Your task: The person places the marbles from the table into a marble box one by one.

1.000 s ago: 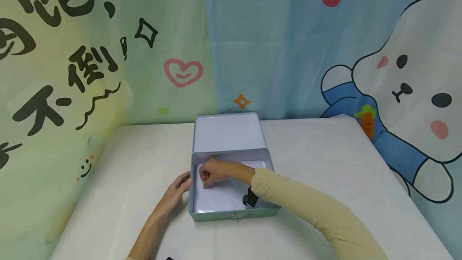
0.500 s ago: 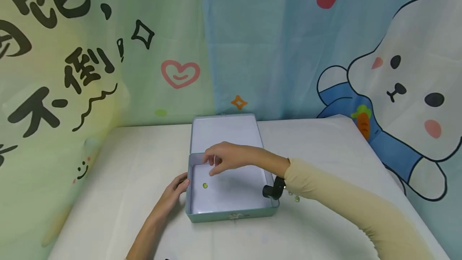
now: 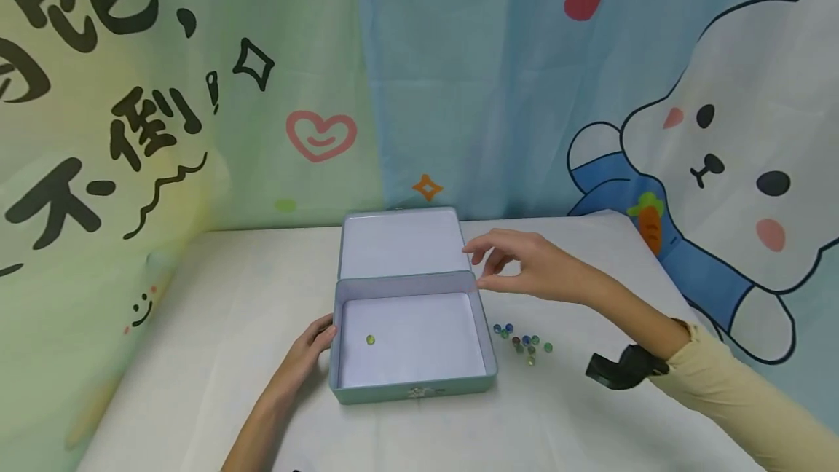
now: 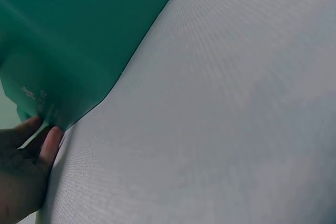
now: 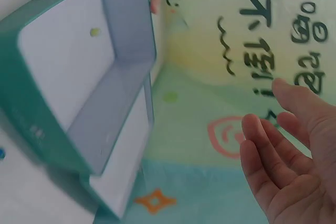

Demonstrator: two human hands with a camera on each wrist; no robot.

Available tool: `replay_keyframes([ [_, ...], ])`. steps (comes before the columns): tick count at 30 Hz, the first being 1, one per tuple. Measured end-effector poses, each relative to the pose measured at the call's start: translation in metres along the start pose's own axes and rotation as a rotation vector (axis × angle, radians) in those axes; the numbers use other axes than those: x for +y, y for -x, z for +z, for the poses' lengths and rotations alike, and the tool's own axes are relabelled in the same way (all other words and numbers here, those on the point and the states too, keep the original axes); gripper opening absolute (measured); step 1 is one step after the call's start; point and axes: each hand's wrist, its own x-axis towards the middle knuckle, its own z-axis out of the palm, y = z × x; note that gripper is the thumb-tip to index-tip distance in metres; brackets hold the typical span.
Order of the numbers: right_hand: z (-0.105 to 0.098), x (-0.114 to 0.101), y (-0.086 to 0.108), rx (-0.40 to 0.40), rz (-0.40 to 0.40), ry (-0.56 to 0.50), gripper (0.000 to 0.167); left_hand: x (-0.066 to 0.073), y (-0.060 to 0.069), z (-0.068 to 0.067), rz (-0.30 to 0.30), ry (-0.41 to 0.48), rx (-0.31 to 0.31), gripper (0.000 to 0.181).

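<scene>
A green tin box with its lid laid back stands on the white table. Inside, toward the left, lies one yellow-green marble; the right wrist view shows this marble too. My left hand rests against the box's left side, its fingertips touching the wall in the left wrist view. Above the box's right back corner hovers my right hand, fingers loosely bent, nothing between them. Several glass marbles, blue, green and reddish, lie in a loose group right of the box.
A white cloth covers the table. Behind it hangs a printed curtain with lettering, hearts and a cartoon bear. A black camera strap sits on the right wrist.
My right hand has come up out of the box and moved right, past its edge. The yellow-green marble now shows on the box floor. My left hand stays at the box's side.
</scene>
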Motion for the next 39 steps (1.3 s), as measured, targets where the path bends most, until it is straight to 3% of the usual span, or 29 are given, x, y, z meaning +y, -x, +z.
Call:
replay_keyframes([
  [6, -0.021, 0.012, 0.044, 0.140, 0.072, 0.083, 0.039, -0.001, 0.001, -0.001, -0.003, 0.018, -0.005, 0.060],
  [11, -0.021, 0.030, 0.071, 0.210, 0.150, 0.117, 0.035, -0.001, 0.000, 0.000, 0.003, 0.012, -0.008, 0.060],
  [15, 0.001, 0.055, 0.094, 0.227, 0.193, 0.094, 0.031, -0.001, -0.001, 0.002, 0.013, 0.006, -0.017, 0.060],
  [23, 0.071, 0.115, 0.132, 0.268, 0.287, -0.019, 0.025, -0.002, 0.001, -0.001, 0.007, 0.007, -0.016, 0.058],
  [27, 0.090, 0.135, 0.145, 0.269, 0.321, -0.079, 0.026, -0.001, -0.002, -0.001, 0.016, 0.012, -0.021, 0.059],
  [32, 0.101, 0.144, 0.154, 0.254, 0.331, -0.088, 0.026, -0.001, -0.002, 0.002, 0.004, 0.021, -0.030, 0.058],
  [39, 0.109, 0.142, 0.152, 0.200, 0.301, 0.007, 0.015, -0.001, -0.001, 0.000, -0.006, 0.001, -0.028, 0.058],
])
